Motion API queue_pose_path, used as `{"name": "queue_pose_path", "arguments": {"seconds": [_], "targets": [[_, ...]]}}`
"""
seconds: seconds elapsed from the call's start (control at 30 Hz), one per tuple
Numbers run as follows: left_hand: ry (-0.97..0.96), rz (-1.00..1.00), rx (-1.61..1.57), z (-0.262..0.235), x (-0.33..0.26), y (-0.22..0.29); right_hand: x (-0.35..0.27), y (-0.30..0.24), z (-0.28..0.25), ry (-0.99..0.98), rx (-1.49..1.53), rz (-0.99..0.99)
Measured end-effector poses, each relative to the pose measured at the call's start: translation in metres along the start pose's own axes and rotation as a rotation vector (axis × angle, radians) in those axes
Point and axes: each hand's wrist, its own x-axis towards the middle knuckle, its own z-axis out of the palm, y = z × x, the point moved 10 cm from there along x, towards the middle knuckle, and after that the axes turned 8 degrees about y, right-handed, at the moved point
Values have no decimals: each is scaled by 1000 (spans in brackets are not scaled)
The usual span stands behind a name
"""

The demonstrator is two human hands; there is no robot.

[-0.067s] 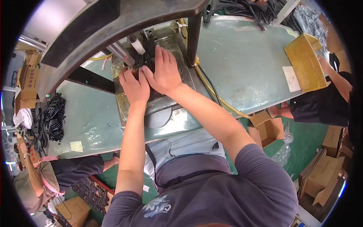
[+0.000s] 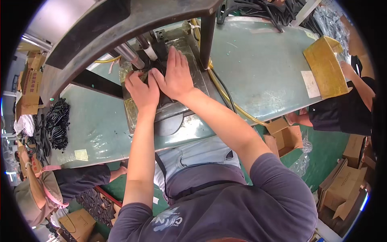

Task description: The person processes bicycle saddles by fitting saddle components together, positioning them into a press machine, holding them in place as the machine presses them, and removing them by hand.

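Observation:
Both my hands lie over a black part (image 2: pixel 158 63) on the metal base plate (image 2: pixel 131 111) of a press. My left hand (image 2: pixel 143 92) has its fingers bent downward and apart from the thumb; its fingertips are partly hidden. Stretched out flat, the fingers of my right hand (image 2: pixel 177 76) point away from me over the part's right side. The two thumbs nearly meet in the middle. Just beyond them stand a shiny metal rod (image 2: pixel 133 57) and a rod with a white collar (image 2: pixel 150 53). My hands cover much of the black part, so its full shape is hidden.
A heavy metal frame (image 2: pixel 169 18) arches over my hands, with a post (image 2: pixel 206 42) at right. Yellow hose (image 2: pixel 242 112) crosses the green table (image 2: pixel 258 64). Small black pieces (image 2: pixel 58 123) are heaped left. One person works at each side, the right one by a yellow box (image 2: pixel 325 66).
The white-collared rod sits slightly lower, nearer my thumbs. My left fingers have shifted a little; both hands stay over the black part.

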Motion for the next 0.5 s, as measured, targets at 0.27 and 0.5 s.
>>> {"name": "queue_pose_path", "arguments": {"seconds": [0.27, 0.5], "targets": [[-178, -84, -73, -3, -4, -9, -4, -2, -2, -126, 133, 61], [-341, -547, -590, -35, -56, -14, -7, -17, -93, -217, 157, -261]]}}
